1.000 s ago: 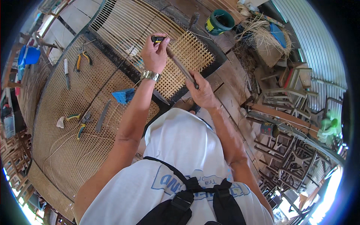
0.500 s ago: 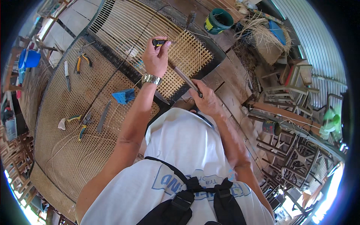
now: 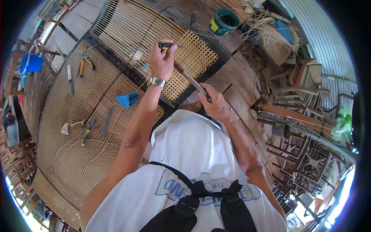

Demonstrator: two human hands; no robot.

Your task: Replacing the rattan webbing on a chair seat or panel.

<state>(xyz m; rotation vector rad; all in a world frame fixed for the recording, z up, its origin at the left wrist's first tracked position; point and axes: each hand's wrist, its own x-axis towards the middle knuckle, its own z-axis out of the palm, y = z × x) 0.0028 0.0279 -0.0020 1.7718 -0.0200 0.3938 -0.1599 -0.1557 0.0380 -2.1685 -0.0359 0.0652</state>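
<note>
My left hand (image 3: 160, 62), with a metal watch at the wrist, is closed around a screwdriver (image 3: 164, 45) with a black and yellow handle. Its thin shaft points right, over a woven cane lattice (image 3: 198, 52) on a dark frame. My right hand (image 3: 215, 103) grips the dark end of a hammer (image 3: 190, 79); its metal handle slants up toward my left hand, and the head lies just below that hand over the weave. Unwoven cane strands (image 3: 129, 29) stretch away to the far left of the lattice. A pointed blade (image 3: 167, 101) rests by the near edge.
On the cane panel (image 3: 58, 116) at left lie orange-handled pliers (image 3: 85, 65), a knife (image 3: 70, 80), green-yellow pliers (image 3: 87, 129), a flat blade (image 3: 107, 120) and a blue block (image 3: 127, 99). A green bucket (image 3: 224, 22) stands far right; wooden chair frames (image 3: 301, 154) are stacked at right.
My right hand and the hammer have shifted very slightly right and down. My left hand keeps the screwdriver at almost the same spot.
</note>
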